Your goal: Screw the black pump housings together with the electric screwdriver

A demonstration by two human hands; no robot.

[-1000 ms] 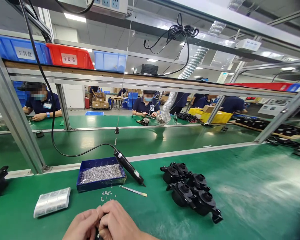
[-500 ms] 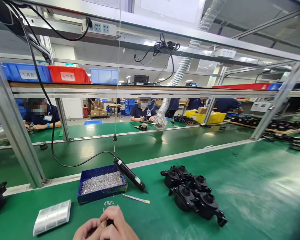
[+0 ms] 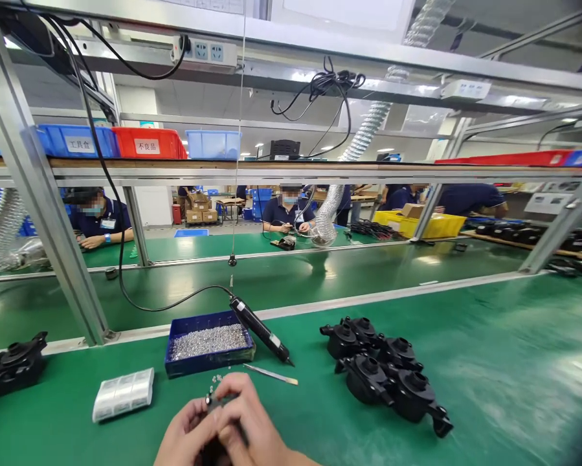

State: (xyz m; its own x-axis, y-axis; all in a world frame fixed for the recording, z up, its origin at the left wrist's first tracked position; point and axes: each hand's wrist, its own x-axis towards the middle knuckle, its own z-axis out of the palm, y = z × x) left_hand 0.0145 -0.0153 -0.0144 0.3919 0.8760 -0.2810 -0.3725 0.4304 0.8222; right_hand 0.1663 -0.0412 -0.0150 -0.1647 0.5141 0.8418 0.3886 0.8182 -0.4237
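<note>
At the bottom of the head view, my left hand (image 3: 188,430) and my right hand (image 3: 254,417) are close together, fingers wrapped round a black plastic part (image 3: 215,402). Most of that part is covered by the fingers, so its full shape does not show. Small clear pieces (image 3: 215,379) lie loose on the green table just beyond my fingertips. Behind them stands a blue tray (image 3: 208,366) filled with many more such pieces. A black electric screwdriver (image 3: 261,331) hangs on a cord by the tray's right end, and a thin tweezers-like tool (image 3: 271,374) lies below it.
Several black plastic housings (image 3: 368,375) stand grouped on the right. More black housings (image 3: 16,362) sit at the left edge, near a roll of silvery labels (image 3: 124,393). A metal post (image 3: 62,213) rises on the left. Across the bench, co-workers (image 3: 288,210) sit working.
My hands have risen and shifted slightly right, and more of the black part shows between the fingers. The whole view has swung a little left.
</note>
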